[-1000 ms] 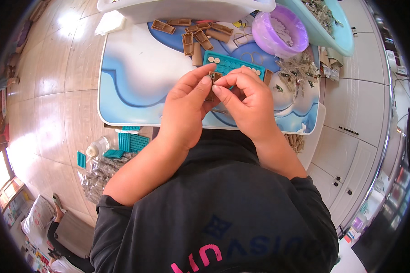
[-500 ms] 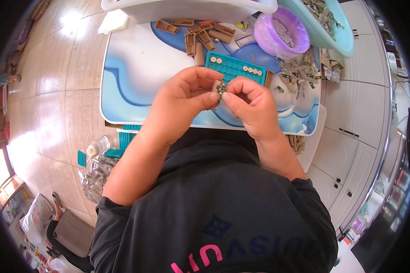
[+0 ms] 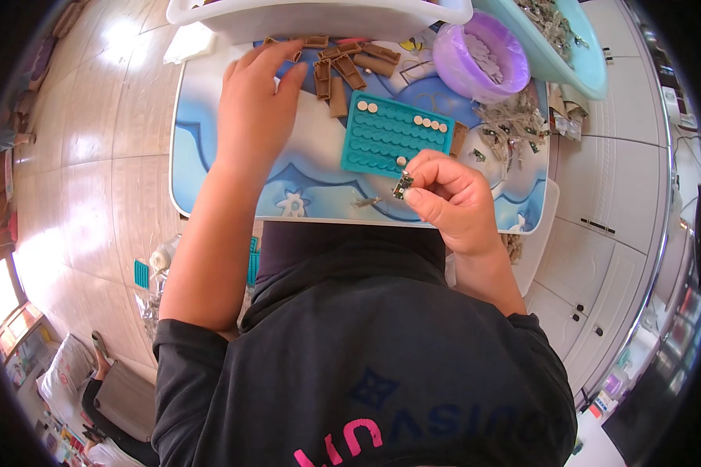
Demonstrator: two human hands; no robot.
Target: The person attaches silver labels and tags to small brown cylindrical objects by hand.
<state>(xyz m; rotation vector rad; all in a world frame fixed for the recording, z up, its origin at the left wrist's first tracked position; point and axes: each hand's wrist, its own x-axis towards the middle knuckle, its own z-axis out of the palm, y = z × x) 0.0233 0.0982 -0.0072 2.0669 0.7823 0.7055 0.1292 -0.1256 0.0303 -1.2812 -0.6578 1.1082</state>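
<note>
My right hand [image 3: 451, 194] pinches a small green circuit board [image 3: 402, 185] between thumb and fingertips, just off the near edge of a teal tray [image 3: 381, 144]. Rows of round hollows cover that tray, and several white discs [image 3: 432, 123] lie in it; a single disc [image 3: 401, 161] shows close to my right fingertips. At the far left of the table my left hand [image 3: 258, 97] reaches over a brown plastic casing [image 3: 292, 57], thumb apart from the fingers. Whether its fingertips touch the casing is hard to see. More brown casings [image 3: 350, 71] lie beside it.
A purple bowl [image 3: 455, 58] lined with plastic holds white discs. Behind it stands a light-blue basin [image 3: 576, 74] of wired boards. A white bin [image 3: 319, 23] borders the far side. Loose wired boards [image 3: 514, 128] lie at right; a small grey piece [image 3: 367, 201] lies near the front edge.
My hands have parted. The left has moved away and to the left, to the brown casings; the right has come slightly nearer and to the right, keeping the circuit board.
</note>
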